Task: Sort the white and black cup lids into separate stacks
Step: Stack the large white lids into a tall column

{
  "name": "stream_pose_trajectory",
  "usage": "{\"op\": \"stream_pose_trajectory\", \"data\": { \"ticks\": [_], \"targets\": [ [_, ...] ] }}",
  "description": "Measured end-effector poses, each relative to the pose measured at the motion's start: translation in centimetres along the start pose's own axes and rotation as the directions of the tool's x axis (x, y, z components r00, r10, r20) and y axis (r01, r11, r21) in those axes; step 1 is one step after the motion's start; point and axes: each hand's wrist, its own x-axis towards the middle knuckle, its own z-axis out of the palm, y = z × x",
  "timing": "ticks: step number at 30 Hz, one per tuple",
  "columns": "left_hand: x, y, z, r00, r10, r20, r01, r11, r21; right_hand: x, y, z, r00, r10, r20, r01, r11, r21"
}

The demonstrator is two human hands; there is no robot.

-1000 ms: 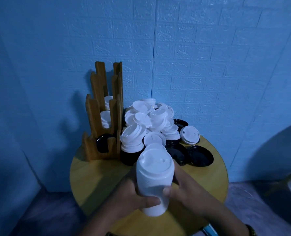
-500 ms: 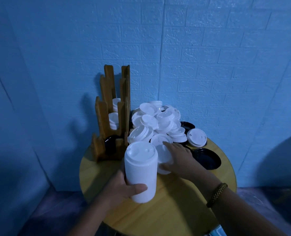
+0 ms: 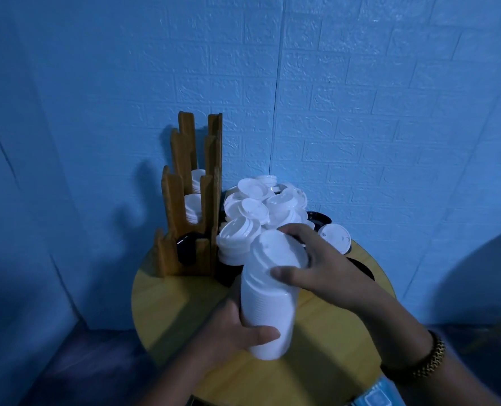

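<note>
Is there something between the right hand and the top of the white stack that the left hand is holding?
Nothing visible. The right hand is already on the top of the white lid stack, with its fingers around the top lid, while the left hand grips the stack low down. The loose lid pile lies behind, out of the way.

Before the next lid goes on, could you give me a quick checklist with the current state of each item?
1. Left hand grips the base of the white lid stack: ok.
2. Right hand is on the stack's top lid: ok.
3. Top lid fully seated: cannot tell, the picture is blurred there.
4. Stack straight: not ok, it leans.
5. More white lids in the pile within reach: ok.
6. Black lids kept out of the white stack: ok, none visible in it.
</note>
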Motion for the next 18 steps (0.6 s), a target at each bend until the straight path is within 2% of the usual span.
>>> {"op": "stream_pose_trajectory", "data": {
  "ticks": [2,6,10,14,16,18],
  "targets": [
    [0.1,0.4,0.5,0.999,0.022,0.029,-0.022,1.0,0.003,0.2,-0.4,0.5,0.997,-0.004,0.072,0.013,0.992,-0.124],
    [0.3,0.3,0.2,0.996,0.072,0.06,-0.072,0.997,-0.007,0.3,-0.5,0.5,0.995,-0.045,0.088,0.068,0.959,-0.274],
    [1.0,1.0,1.1,0.989,0.14,-0.045,-0.145,0.979,-0.143,0.1,-0.8,0.2,0.986,-0.003,0.168,0.048,0.962,-0.27],
    [1.8,1.4,1.2,0.982,0.171,-0.077,-0.181,0.97,-0.162,0.0,-0.9,-0.6,0.973,0.033,0.229,0.019,0.975,-0.222],
    [1.9,1.3,1.2,0.98,0.188,-0.061,-0.196,0.966,-0.169,0.0,-0.7,-0.3,0.981,0.022,0.193,0.021,0.975,-0.221],
    [2.0,1.1,1.8,0.973,0.196,-0.121,-0.214,0.964,-0.16,0.0,-0.5,0.7,0.997,-0.014,0.07,0.033,0.959,-0.28]
  ]
}}
